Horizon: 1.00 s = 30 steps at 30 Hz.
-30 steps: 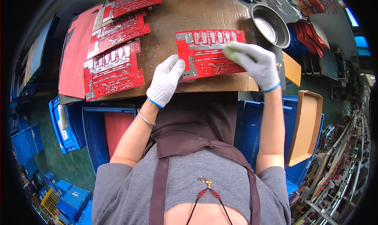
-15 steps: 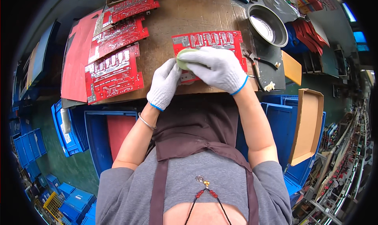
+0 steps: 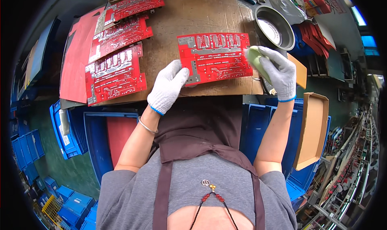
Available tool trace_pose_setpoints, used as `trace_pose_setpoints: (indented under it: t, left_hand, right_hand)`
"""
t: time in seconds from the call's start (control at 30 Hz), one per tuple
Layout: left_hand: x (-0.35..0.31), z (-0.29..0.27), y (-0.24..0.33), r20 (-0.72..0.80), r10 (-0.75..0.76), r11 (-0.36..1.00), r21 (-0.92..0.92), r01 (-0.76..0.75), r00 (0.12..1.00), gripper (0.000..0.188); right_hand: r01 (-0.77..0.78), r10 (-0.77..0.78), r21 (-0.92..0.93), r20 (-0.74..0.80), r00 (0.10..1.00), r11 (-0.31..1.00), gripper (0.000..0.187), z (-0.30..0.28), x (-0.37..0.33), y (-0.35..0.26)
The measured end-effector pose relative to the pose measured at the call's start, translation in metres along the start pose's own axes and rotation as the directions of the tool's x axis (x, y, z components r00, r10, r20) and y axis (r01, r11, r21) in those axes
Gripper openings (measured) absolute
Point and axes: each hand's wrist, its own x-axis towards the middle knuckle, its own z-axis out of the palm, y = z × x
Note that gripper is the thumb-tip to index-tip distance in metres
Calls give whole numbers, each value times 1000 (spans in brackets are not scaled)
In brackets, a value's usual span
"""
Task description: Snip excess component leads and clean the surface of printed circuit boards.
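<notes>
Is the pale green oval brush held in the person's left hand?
No, the white-gloved right hand grips the pale green brush, while the white-gloved left hand is at the left edge of the red rectangular circuit board.

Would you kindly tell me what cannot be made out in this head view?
In the head view:
Green brush: partly covered by the right hand.
Underside of the red circuit board: facing away.
Left hand: palm hidden by its own back.
Clutter along right rim: too small to tell.

Grey shirt (image 3: 189, 189), brown apron (image 3: 193, 147)
</notes>
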Motion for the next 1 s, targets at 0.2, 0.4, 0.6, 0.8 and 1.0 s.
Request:
trace_pose_setpoints:
  t: [0.2,0.4,0.6,0.8,1.0]
  left_hand:
    - [-5,-7,9,163,-36,998,-46,44,986,42]
    - [-8,-8,4,108,-87,994,-54,94,990,45]
    - [1,-3,5,144,-123,986,-98,138,982,47]
    - [-3,-4,4,89,-82,997,-11,83,993,47]
    - [-1,-6,8,115,-141,988,-51,147,983,48]
  right_hand:
    - [226,-261,161,253,932,961,27,98,11,-67]
    - [220,-219,11,-58,974,976,27,78,15,-29]
    - [121,-109,143,-92,990,982,27,75,7,-25]
    - [234,-233,71,-27,972,970,26,102,22,-41]
    - [-76,100,90,-307,946,993,31,11,3,27]
